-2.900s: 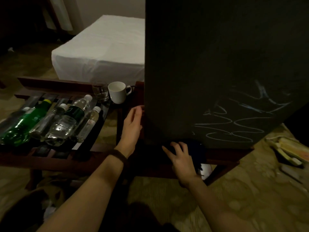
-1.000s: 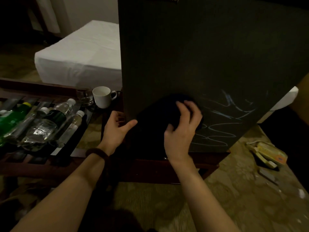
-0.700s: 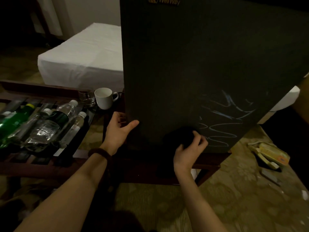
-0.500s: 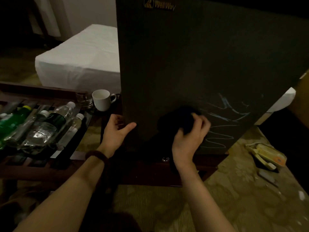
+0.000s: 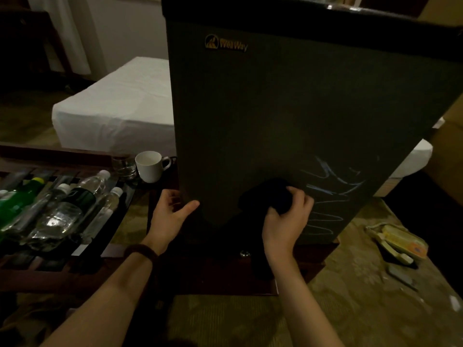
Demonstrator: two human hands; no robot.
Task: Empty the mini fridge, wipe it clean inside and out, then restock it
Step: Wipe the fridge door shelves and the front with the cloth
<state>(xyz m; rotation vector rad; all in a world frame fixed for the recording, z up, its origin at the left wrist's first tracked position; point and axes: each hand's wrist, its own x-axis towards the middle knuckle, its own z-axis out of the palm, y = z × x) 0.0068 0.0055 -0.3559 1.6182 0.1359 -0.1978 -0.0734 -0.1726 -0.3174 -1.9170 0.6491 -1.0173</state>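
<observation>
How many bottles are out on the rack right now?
At least 5, lying side by side on the slatted rack: a green bottle, then four clear ones. More may be cut off at the left edge.

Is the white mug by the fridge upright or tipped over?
Upright. The white mug stands on its base with its round mouth facing up and handle out to the side, beside the glass. Whether it holds anything, cannot tell.
</observation>
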